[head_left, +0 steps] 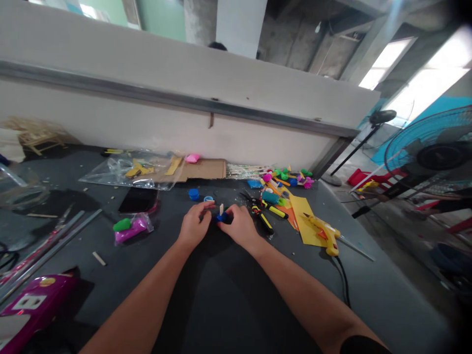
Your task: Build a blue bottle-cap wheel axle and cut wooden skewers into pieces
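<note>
Head view: L hand (193, 225) & R hand (239, 227) curled, both gripping small blue plastic cap (221, 217) w/ pale wooden stick (221, 209) upright in it, centre of frame, over dark grey table (147, 280); yellow hot glue gun (324, 233) to right.

craft workshop: glue gun (323, 233), pliers (260, 216), dark workbench (110, 295)
</note>
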The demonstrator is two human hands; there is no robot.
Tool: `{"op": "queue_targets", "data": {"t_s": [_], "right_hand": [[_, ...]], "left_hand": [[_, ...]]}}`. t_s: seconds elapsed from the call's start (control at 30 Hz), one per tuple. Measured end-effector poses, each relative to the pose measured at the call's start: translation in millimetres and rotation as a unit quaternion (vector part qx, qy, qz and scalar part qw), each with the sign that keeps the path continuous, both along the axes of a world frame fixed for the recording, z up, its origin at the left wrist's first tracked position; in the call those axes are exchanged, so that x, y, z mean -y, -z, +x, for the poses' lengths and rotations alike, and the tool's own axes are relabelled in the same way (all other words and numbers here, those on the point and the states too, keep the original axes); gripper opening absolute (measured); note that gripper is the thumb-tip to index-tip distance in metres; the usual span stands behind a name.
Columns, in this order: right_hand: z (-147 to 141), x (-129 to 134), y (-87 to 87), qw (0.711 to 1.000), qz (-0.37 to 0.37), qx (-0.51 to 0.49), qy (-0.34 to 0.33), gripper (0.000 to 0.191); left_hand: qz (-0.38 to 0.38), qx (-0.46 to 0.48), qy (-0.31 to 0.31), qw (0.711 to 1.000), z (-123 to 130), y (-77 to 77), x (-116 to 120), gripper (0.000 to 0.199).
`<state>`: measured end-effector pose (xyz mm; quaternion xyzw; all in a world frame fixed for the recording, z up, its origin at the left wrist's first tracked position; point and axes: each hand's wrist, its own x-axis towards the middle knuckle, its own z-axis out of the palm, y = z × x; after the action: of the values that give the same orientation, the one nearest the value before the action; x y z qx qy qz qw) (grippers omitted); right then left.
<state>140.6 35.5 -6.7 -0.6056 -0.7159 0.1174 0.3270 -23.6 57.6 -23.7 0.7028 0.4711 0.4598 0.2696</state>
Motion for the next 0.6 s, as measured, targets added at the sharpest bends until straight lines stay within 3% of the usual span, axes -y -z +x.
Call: {"op": "queue_targets", "data": {"t_s": [0.17,0.4,0.6], "right_hand": [[-13.4,1.1,6.1,0.999,0.002,0.049,0.023,0.032],[-12.8,1.5,8.4,0.994,0.029,0.105,0.021,0.026],[-13.5,1.9,8.4,0.995,0.019,0.099,0.028,0.028]], "left_hand": [[-0.027,0.008,-0.032,0.999,-2.1,0.5,-1.3,0.028],[0.009,-0.131,-0.013,0.991,0.3,-4.5,0.7,0.029],[0.007,-0.129,0.007,0.992,-0.5,-4.1,0.0,0.035]]}}
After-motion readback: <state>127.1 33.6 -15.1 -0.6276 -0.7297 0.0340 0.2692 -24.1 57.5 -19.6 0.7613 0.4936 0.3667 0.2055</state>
